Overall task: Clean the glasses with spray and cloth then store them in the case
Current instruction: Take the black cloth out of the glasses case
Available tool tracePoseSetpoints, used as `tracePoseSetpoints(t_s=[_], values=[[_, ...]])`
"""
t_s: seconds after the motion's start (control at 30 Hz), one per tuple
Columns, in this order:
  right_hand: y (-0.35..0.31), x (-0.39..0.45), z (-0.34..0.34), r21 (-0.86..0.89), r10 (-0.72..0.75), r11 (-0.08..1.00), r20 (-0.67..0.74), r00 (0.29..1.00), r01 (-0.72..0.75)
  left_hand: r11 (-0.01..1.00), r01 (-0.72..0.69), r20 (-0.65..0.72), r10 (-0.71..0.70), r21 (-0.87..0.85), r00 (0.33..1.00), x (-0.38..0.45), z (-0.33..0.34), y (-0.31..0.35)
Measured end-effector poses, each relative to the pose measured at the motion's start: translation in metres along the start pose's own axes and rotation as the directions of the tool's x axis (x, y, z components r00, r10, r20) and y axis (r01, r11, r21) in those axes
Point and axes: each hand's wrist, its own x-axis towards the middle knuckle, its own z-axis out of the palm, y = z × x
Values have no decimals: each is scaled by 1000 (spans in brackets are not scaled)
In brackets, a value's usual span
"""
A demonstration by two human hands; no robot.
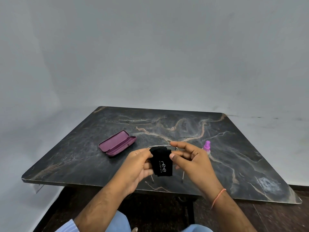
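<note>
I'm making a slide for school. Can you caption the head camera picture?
Both hands, left and right, rub a black cloth on thin wire-framed glasses, beside an open purple case.

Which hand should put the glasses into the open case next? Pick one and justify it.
Left, probably. The open case lies on the left hand's side, while the right hand sits nearer the spray bottle. Both hands hold the cloth around the glasses.

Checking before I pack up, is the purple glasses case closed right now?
No, the case lies open on the table, its lid tipped back.
</note>
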Motion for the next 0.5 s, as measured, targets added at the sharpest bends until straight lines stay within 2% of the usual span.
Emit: tracePoseSetpoints(t_s=[0.1,0.3,0.4,0.5], values=[[2,0,4,56,34,998,-7,999,-34,994,18,-10,-19,-110,1000,1,-1,-4],[3,-2,8,127,93,988,-12,996,-91,996,-77,-30,76,-39,997,2,-3,-8],[1,-3,10,216,204,956,2,979,-199,991,-123,-33,121,-56,992,0,-2,-7],[-2,-2,10,232,317,913,110,942,-335,985,-165,-24,163,-58,986,-3,-4,-6]])
